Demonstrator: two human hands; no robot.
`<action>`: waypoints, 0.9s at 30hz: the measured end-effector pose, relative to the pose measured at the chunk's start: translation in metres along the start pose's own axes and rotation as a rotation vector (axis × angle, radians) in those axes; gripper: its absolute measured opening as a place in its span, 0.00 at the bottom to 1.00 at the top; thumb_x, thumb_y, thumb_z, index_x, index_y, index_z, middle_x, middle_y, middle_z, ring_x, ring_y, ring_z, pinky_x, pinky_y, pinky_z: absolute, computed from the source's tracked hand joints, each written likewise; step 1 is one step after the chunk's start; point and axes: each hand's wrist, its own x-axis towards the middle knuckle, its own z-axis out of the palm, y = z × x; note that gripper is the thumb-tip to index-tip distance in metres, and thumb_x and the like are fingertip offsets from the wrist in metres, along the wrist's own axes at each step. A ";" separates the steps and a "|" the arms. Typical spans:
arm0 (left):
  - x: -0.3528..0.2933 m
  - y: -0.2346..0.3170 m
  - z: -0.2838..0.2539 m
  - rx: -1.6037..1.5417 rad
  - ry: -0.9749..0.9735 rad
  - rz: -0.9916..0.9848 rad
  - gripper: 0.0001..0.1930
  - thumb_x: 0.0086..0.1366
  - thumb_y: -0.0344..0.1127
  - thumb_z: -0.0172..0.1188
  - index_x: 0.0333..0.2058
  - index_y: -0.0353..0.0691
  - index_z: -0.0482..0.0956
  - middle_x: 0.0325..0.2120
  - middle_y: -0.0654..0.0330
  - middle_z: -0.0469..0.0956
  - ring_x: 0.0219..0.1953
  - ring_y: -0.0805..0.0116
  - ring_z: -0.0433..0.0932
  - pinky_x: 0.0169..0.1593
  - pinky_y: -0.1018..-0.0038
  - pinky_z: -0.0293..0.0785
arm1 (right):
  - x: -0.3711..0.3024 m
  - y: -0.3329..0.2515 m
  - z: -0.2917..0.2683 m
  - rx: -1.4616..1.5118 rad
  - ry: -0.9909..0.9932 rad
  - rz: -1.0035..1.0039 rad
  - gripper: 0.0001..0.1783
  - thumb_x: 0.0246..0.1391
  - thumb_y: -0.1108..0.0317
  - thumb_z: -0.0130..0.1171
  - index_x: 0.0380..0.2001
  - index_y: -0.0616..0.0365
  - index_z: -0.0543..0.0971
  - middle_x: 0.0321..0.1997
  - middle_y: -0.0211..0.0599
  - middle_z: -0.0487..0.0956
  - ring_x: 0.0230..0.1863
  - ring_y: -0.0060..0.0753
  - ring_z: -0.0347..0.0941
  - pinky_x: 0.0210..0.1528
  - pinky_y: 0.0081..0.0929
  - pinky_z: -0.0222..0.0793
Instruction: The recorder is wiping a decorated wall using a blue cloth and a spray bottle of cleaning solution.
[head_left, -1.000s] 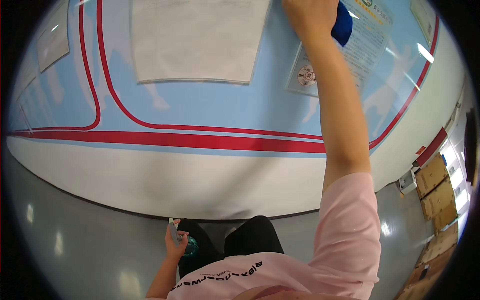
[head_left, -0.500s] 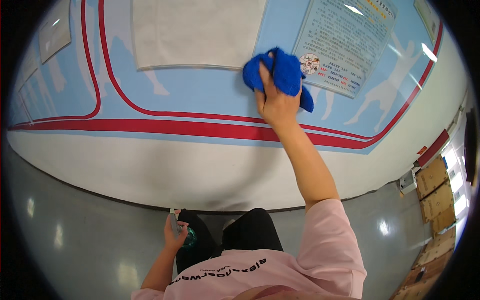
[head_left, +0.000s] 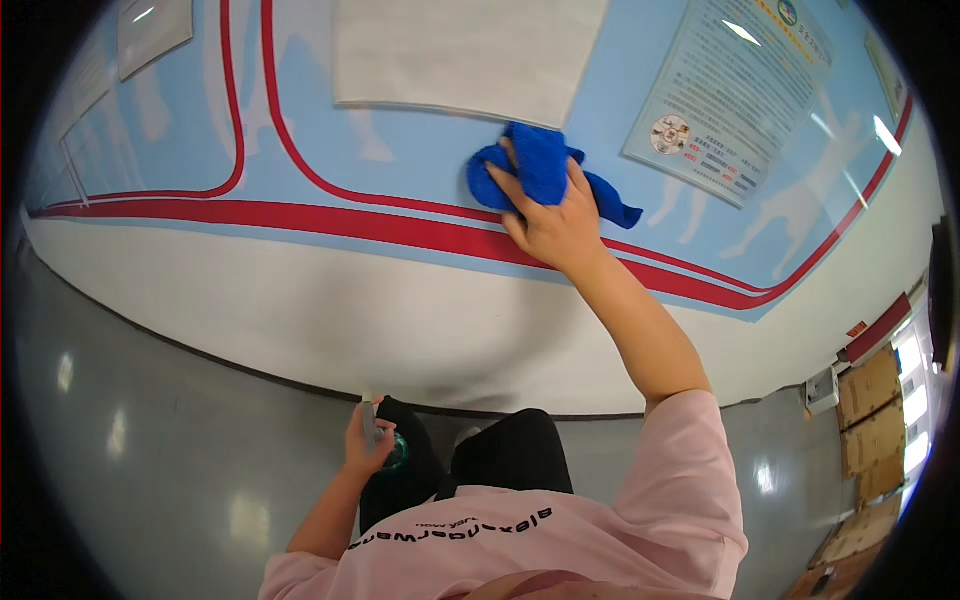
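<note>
The right hand [head_left: 552, 222] is up on the wall [head_left: 300, 300], arm stretched out. It presses a blue cloth [head_left: 535, 165] flat on the light blue part of the wall, w/ fingers spread over the cloth & palm on top. The cloth is bunched up, and one end sticks out to the right of the hand. It sits just above the thick red stripe [head_left: 330, 222] and just below the big white sheet [head_left: 465, 50]. A printed poster [head_left: 730, 95] hangs near it, up & to the right.

The left hand [head_left: 367, 443] is down low by the person's leg. Its fingers are curled tight round a small spray bottle [head_left: 380, 440], grey on top w/ a green bit at the bottom. Most of the bottle is hidden by the hand.

The person wears a pink shirt [head_left: 560, 540] & dark trousers. Below is a shiny grey floor [head_left: 150, 450]. Brown cardboard boxes [head_left: 875, 410] stand far off at the right edge.
</note>
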 end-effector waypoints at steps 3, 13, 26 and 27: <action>0.003 0.002 -0.002 0.007 -0.043 0.002 0.28 0.54 0.23 0.58 0.55 0.36 0.65 0.50 0.56 0.70 0.34 0.70 0.80 0.31 0.77 0.75 | 0.021 -0.009 0.024 0.015 -0.102 -0.070 0.31 0.36 0.67 0.62 0.51 0.46 0.76 0.62 0.35 0.69 0.55 0.39 0.68 0.59 0.39 0.60; -0.004 -0.005 -0.009 -0.039 0.012 -0.014 0.28 0.54 0.26 0.59 0.56 0.37 0.64 0.51 0.55 0.71 0.34 0.70 0.80 0.33 0.76 0.75 | 0.126 -0.086 0.120 0.270 0.066 -0.388 0.13 0.37 0.66 0.58 0.32 0.50 0.80 0.38 0.31 0.77 0.50 0.35 0.68 0.64 0.39 0.52; -0.010 -0.015 -0.009 0.086 -0.007 0.010 0.29 0.53 0.24 0.58 0.56 0.36 0.64 0.52 0.54 0.69 0.35 0.66 0.81 0.37 0.73 0.75 | 0.089 -0.159 0.205 0.232 -0.124 -0.451 0.16 0.51 0.65 0.51 0.43 0.47 0.80 0.58 0.30 0.71 0.65 0.36 0.56 0.69 0.39 0.41; -0.013 -0.021 -0.012 0.064 0.017 0.084 0.29 0.53 0.23 0.57 0.56 0.36 0.64 0.53 0.54 0.69 0.35 0.66 0.81 0.36 0.73 0.76 | 0.080 -0.159 0.201 0.231 -0.127 -0.447 0.16 0.51 0.65 0.51 0.43 0.47 0.80 0.58 0.30 0.71 0.65 0.36 0.56 0.69 0.39 0.41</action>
